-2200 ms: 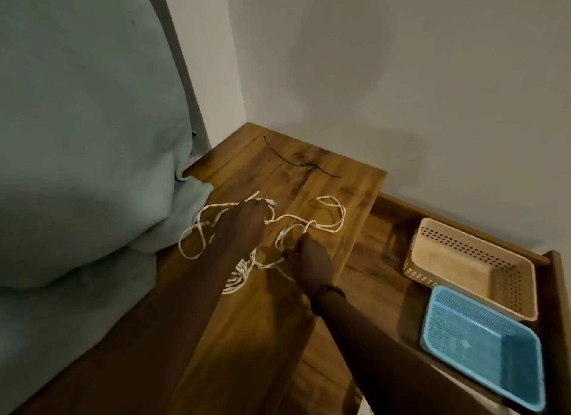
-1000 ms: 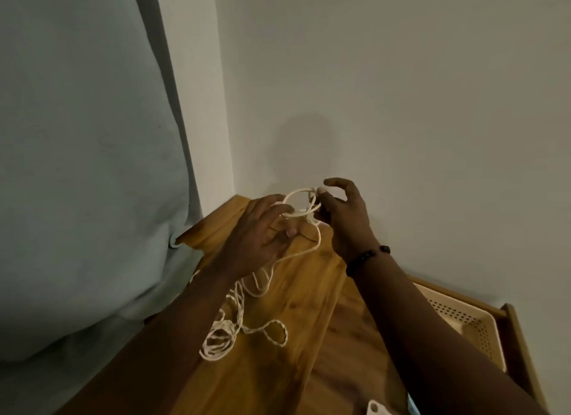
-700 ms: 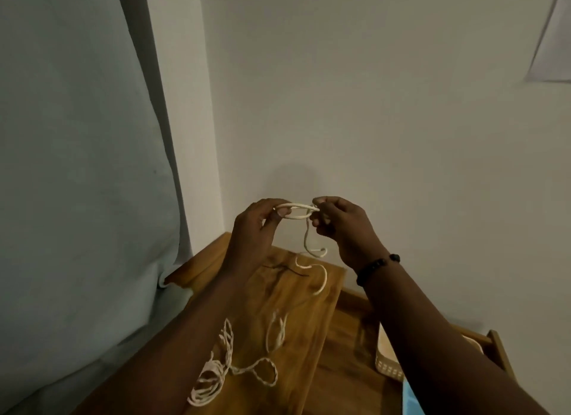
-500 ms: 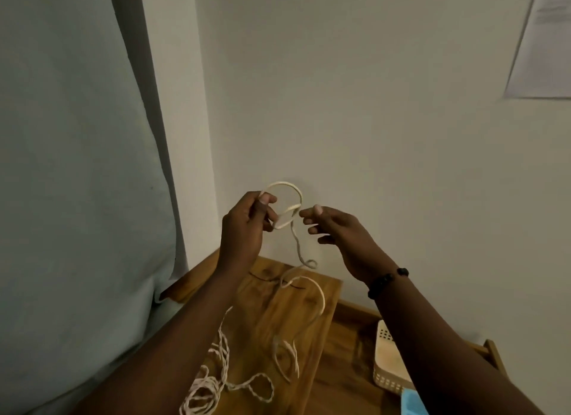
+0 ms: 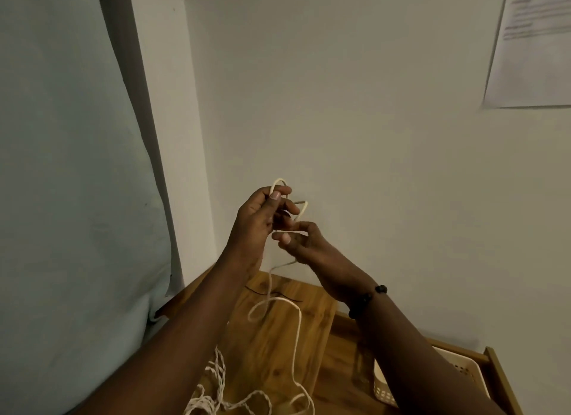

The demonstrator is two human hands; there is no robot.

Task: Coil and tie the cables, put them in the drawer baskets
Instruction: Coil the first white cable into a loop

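Observation:
I hold a thin white cable [image 5: 297, 331] up in front of the wall. My left hand [image 5: 256, 220] grips small loops of it; one loop sticks out above my thumb. Just below and to the right, my right hand [image 5: 304, 243] pinches the strand next to those loops. The rest of the cable hangs down to the wooden top [image 5: 272, 349] and lies tangled at the bottom edge. A beige perforated basket [image 5: 463, 371] shows partly behind my right forearm, in the open drawer [image 5: 500, 380].
A pale blue cushion or mattress [image 5: 68, 183] fills the left side. A thin dark cord [image 5: 262, 292] lies at the back of the wooden top. A sheet of paper [image 5: 534, 44] hangs on the wall, upper right.
My hands lifted the cable off the wooden top and the view tilted up. In the last half second my hands came closer together and another loop went into my left hand.

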